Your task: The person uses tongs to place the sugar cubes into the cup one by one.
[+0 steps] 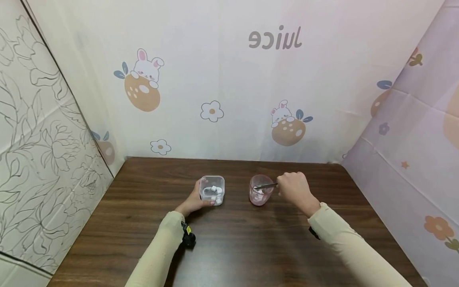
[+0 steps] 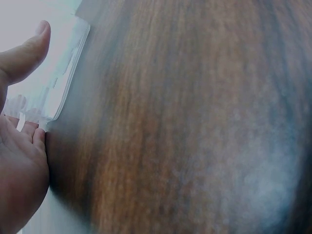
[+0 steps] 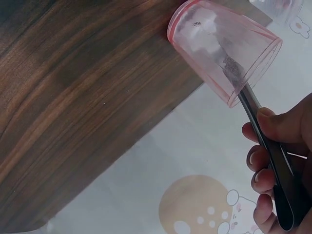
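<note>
My left hand (image 1: 194, 200) grips a clear square plastic box (image 1: 211, 192) from its left side, thumb along the near wall. Several white cubes (image 1: 218, 190) lie in the box. In the left wrist view the box (image 2: 63, 73) shows only in part, beside the thumb. To the right stands a pink transparent cup (image 1: 255, 197) with white pieces inside. My right hand (image 1: 295, 189) holds dark slim tongs (image 3: 270, 146), thumb on one side and fingers curled on the other. The tips of the tongs reach down through the cup's mouth; what they touch is unclear.
Both items stand towards the back of a dark wood table (image 1: 233, 247). A printed curtain (image 1: 215, 79) hangs behind the table's back edge, and another printed sheet (image 1: 412, 139) closes off the right. A patterned white panel (image 1: 53, 139) borders the left.
</note>
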`<action>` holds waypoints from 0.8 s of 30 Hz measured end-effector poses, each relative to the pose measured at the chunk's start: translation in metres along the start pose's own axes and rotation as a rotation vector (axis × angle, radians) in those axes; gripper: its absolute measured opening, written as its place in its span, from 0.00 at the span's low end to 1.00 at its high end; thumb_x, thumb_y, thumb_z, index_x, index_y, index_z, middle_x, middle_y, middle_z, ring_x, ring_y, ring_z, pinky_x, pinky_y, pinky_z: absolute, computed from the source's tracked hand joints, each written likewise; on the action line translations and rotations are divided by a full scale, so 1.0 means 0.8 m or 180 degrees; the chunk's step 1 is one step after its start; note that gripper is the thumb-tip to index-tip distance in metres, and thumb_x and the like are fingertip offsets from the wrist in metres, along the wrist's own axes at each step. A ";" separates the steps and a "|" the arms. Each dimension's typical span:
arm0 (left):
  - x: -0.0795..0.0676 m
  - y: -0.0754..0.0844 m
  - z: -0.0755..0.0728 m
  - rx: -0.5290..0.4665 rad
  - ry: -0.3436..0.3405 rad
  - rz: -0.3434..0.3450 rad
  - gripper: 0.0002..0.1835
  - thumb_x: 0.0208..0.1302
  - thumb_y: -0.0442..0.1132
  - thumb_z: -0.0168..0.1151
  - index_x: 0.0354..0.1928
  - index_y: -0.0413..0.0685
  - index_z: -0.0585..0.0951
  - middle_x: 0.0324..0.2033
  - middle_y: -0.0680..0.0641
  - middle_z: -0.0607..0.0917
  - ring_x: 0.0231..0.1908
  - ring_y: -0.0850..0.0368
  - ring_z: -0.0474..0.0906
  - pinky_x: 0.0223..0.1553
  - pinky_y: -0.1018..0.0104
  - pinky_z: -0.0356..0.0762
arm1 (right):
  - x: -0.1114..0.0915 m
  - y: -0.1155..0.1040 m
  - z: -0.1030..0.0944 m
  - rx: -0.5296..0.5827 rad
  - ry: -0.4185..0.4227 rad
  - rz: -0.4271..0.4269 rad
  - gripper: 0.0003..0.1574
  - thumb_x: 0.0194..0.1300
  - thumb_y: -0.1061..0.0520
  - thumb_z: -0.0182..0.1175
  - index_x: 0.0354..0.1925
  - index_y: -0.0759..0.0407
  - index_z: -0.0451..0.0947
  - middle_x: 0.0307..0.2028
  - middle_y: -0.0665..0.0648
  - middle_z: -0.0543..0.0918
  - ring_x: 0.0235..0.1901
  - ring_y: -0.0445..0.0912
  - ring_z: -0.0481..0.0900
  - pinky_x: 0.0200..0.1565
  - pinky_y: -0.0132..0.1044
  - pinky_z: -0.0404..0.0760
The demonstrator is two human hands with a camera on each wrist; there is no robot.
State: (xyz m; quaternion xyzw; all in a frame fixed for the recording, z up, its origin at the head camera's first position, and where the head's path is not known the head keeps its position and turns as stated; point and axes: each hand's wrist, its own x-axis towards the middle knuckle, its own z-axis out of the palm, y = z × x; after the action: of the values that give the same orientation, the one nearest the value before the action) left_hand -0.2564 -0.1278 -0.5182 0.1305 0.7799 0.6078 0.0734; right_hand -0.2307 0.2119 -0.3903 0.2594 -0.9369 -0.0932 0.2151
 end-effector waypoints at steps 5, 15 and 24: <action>-0.003 0.009 -0.001 -0.0123 -0.0035 -0.0020 0.54 0.46 0.24 0.72 0.70 0.37 0.47 0.67 0.29 0.57 0.64 0.32 0.55 0.63 0.41 0.49 | 0.000 0.000 0.001 -0.0020 -0.0020 0.0013 0.25 0.39 0.62 0.73 0.08 0.50 0.64 0.07 0.47 0.60 0.12 0.40 0.51 0.14 0.36 0.56; 0.006 -0.011 -0.001 -0.0107 -0.0032 -0.0086 0.56 0.45 0.27 0.74 0.71 0.45 0.48 0.68 0.36 0.58 0.67 0.39 0.53 0.65 0.47 0.48 | 0.001 0.006 -0.014 0.0003 0.0058 0.0089 0.22 0.42 0.61 0.71 0.09 0.52 0.67 0.07 0.48 0.60 0.11 0.41 0.52 0.12 0.37 0.58; 0.007 -0.010 -0.003 -0.0094 -0.0031 -0.0121 0.56 0.45 0.29 0.75 0.71 0.45 0.48 0.68 0.37 0.58 0.67 0.39 0.52 0.65 0.48 0.47 | 0.007 0.013 -0.033 0.0139 0.0013 0.0209 0.10 0.46 0.60 0.71 0.15 0.52 0.80 0.09 0.50 0.71 0.07 0.42 0.60 0.12 0.39 0.62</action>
State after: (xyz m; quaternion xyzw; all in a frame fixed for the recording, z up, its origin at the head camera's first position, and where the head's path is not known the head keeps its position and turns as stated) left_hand -0.2631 -0.1299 -0.5248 0.1175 0.7728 0.6170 0.0906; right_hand -0.2278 0.2156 -0.3618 0.2332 -0.9463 -0.0651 0.2142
